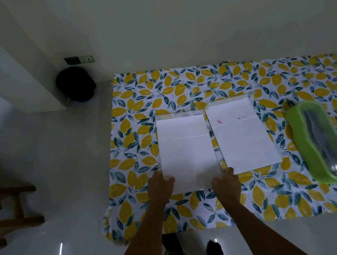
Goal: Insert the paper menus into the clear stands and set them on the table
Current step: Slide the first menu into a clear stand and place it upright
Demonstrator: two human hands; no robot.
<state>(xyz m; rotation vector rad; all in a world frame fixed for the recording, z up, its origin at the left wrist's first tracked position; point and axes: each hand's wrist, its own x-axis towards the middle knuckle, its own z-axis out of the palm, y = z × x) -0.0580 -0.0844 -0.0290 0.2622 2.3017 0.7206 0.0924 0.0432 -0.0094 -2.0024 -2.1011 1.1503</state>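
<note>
Hands at near edge of table point(178, 220): left hand point(160, 187) and right hand point(224, 181) each pinch bottom corner of left menu point(187, 159). 2nd menu point(246, 141) beside it. Paper looks light, floppy; grip edges.

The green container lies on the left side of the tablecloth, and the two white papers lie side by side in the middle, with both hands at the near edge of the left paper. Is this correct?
Not quite. In the head view the green container lies on the right side of the tablecloth, not the left. The rest holds: the left paper and the right paper lie side by side, with the left hand and right hand at the left paper's near edge.
</note>
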